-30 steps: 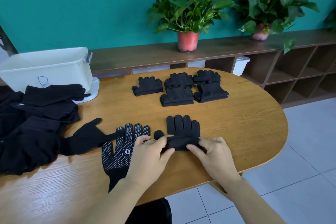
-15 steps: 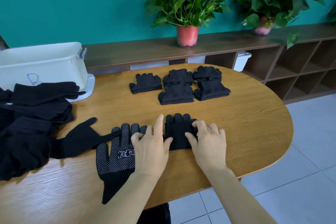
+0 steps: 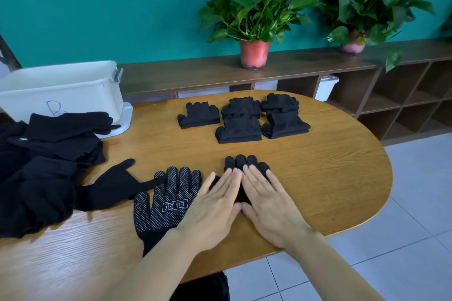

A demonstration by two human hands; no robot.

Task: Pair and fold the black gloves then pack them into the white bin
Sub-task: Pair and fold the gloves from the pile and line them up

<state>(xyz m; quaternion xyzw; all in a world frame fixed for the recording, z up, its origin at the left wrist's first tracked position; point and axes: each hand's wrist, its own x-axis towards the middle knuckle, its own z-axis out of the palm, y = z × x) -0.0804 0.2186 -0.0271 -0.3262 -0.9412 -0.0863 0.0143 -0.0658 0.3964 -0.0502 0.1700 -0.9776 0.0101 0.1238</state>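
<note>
Both hands lie flat on a folded pair (image 3: 241,161) just right of the dotted glove (image 3: 168,205). The left hand (image 3: 215,205) is spread wide with straight fingers, palm down on the pair's left half, and its forearm crosses the dotted glove's cuff. The right hand (image 3: 269,205) is just as flat and wide and presses the pair's right half. The two thumbs meet at the near edge. Neither hand curls round anything. Only four black fingertips of the pair show beyond the hands, pointing away from the person.

The dotted glove lies dots up on the table (image 3: 318,178), fingers pointing away, with a white label on its palm. A plain glove (image 3: 115,184) lies just left of it, with one finger reaching the dotted glove's fingers; whether it lies over or under them I cannot tell. Further left of the dotted glove is a loose pile (image 3: 41,178) of black gloves. Beyond the dotted glove to the far left stands the white bin (image 3: 61,90), a blue "B" on its wall, on a white base (image 3: 126,117) that one glove of the pile overlaps. The bin's inside is hidden. Well beyond the dotted glove and to its right, five folded bundles (image 3: 238,129) sit close together. Furthest from the dotted glove, a shelf (image 3: 195,76) carries two plants (image 3: 254,7).
</note>
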